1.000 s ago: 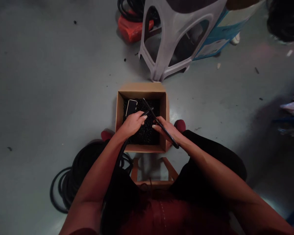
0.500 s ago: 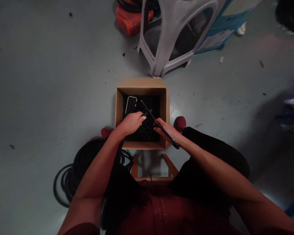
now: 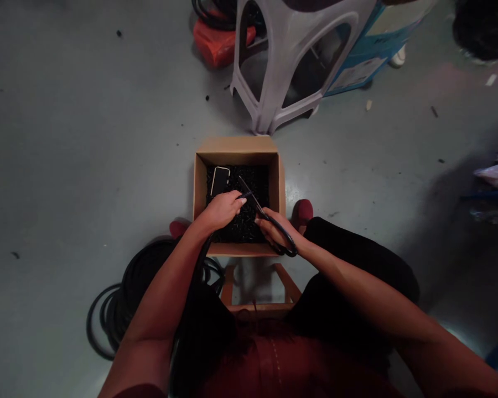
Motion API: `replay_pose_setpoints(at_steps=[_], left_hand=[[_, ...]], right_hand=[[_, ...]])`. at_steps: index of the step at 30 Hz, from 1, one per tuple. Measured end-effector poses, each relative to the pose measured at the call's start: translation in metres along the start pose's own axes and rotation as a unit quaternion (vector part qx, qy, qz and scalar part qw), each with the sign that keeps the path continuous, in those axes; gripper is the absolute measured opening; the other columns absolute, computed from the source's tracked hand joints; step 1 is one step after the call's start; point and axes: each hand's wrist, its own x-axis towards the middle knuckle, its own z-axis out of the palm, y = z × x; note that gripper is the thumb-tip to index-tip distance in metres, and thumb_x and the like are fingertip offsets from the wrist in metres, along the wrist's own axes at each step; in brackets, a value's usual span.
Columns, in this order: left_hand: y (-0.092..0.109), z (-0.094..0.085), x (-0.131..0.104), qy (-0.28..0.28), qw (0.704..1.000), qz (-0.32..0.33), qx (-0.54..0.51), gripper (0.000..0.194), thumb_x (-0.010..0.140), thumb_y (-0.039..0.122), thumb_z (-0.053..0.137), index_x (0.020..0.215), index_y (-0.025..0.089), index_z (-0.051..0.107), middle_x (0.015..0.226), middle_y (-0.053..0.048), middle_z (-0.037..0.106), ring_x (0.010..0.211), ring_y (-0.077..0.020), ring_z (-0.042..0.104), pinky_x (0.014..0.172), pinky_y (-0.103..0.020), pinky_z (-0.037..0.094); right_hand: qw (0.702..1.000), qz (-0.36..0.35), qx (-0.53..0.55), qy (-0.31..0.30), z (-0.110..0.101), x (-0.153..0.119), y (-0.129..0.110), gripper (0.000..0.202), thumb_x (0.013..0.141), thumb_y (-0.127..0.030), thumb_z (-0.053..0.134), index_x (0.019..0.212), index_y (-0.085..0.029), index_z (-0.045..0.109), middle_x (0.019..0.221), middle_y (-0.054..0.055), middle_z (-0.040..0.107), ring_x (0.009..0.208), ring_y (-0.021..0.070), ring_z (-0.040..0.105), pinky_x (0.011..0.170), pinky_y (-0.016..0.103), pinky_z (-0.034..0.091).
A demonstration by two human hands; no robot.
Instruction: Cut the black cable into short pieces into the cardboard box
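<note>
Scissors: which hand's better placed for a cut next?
Right hand, I'd say: it holds the scissors, blades by the black tube. The left hand grips that tube, so seems better suited to steadying.

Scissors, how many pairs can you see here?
1 pair: the scissors in the right hand, blades over the open cardboard box. Any others buried among the black pieces inside would be hidden.
</note>
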Motion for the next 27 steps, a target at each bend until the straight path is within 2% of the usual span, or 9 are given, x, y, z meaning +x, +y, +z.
replay_pose_setpoints(at_steps=[4, 8, 11, 14, 16, 18, 23, 27], left_hand=[[0.000, 0.000, 0.001, 0.000, 0.991, -0.009, -0.134, 0.024, 0.089, 0.029, 0.043, 0.069, 0.018, 0.046, 0.061, 0.003, 0.047, 0.050, -0.0067, 0.039, 0.048, -0.020, 0.030], [0.002, -0.003, 0.006, 0.017, 0.958, -0.048, -0.283, 0.014, 0.089, 0.027, 0.044, 0.081, 0.017, 0.051, 0.064, 0.004, 0.044, 0.045, -0.0041, 0.035, 0.042, -0.019, 0.025], [0.005, -0.008, 0.006, 0.025, 0.928, -0.062, -0.367, 0.013, 0.085, 0.016, 0.043, 0.088, 0.015, 0.055, 0.065, 0.004, 0.044, 0.044, -0.0029, 0.035, 0.041, -0.018, 0.023], [0.008, -0.013, 0.004, 0.038, 0.895, -0.062, -0.439, 0.028, 0.081, 0.010, 0.041, 0.104, 0.013, 0.056, 0.064, 0.004, 0.045, 0.044, -0.0031, 0.036, 0.040, -0.018, 0.022], [0.010, -0.015, 0.003, 0.054, 0.880, -0.064, -0.467, 0.036, 0.079, 0.009, 0.041, 0.114, 0.013, 0.051, 0.063, 0.004, 0.046, 0.043, -0.0035, 0.036, 0.040, -0.018, 0.022], [0.010, -0.015, 0.003, 0.069, 0.873, -0.063, -0.478, 0.037, 0.079, 0.009, 0.042, 0.115, 0.013, 0.048, 0.062, 0.005, 0.048, 0.042, -0.0034, 0.037, 0.039, -0.017, 0.022], [0.008, -0.011, 0.003, 0.073, 0.877, -0.059, -0.472, 0.017, 0.079, 0.010, 0.046, 0.095, 0.013, 0.050, 0.066, 0.001, 0.057, 0.042, -0.0028, 0.040, 0.038, -0.017, 0.023], [0.010, -0.009, 0.001, 0.074, 0.886, -0.068, -0.452, 0.012, 0.081, 0.009, 0.046, 0.091, 0.013, 0.050, 0.067, 0.001, 0.060, 0.042, -0.0028, 0.041, 0.039, -0.017, 0.025]], right_hand=[[0.996, 0.015, 0.082, -0.007, 0.000, -0.002, -0.007, 0.028, 0.083, -0.048, 0.053, 0.080, -0.022, 0.042, 0.055, -0.007, 0.046, 0.039, 0.0088, 0.044, 0.036, 0.021, 0.036], [0.990, 0.013, 0.143, 0.001, 0.001, 0.001, -0.005, 0.036, 0.082, -0.056, 0.053, 0.082, -0.022, 0.041, 0.060, -0.007, 0.048, 0.041, 0.0080, 0.045, 0.037, 0.020, 0.037], [0.990, -0.021, 0.142, 0.002, 0.000, 0.004, 0.000, 0.037, 0.085, -0.058, 0.050, 0.089, -0.022, 0.043, 0.069, -0.004, 0.052, 0.049, 0.0087, 0.051, 0.044, 0.021, 0.043], [0.994, -0.047, 0.098, 0.002, -0.001, 0.006, 0.005, 0.036, 0.087, -0.055, 0.049, 0.100, -0.022, 0.046, 0.078, -0.002, 0.055, 0.060, 0.0094, 0.055, 0.055, 0.023, 0.048], [0.996, -0.046, 0.069, -0.007, -0.001, 0.006, 0.006, 0.035, 0.088, -0.053, 0.048, 0.103, -0.021, 0.046, 0.080, -0.001, 0.055, 0.062, 0.0099, 0.055, 0.058, 0.024, 0.048], [0.997, -0.043, 0.056, -0.024, -0.001, 0.006, 0.006, 0.035, 0.089, -0.052, 0.046, 0.105, -0.021, 0.046, 0.081, 0.000, 0.056, 0.064, 0.0108, 0.056, 0.059, 0.025, 0.048], [0.998, -0.041, 0.035, -0.040, 0.000, 0.005, 0.004, 0.036, 0.090, -0.052, 0.046, 0.107, -0.020, 0.045, 0.084, 0.001, 0.057, 0.068, 0.0125, 0.057, 0.062, 0.026, 0.048], [0.998, -0.042, 0.036, -0.028, 0.000, 0.006, 0.004, 0.037, 0.089, -0.051, 0.047, 0.109, -0.020, 0.044, 0.084, 0.001, 0.056, 0.070, 0.0130, 0.056, 0.064, 0.028, 0.048]])
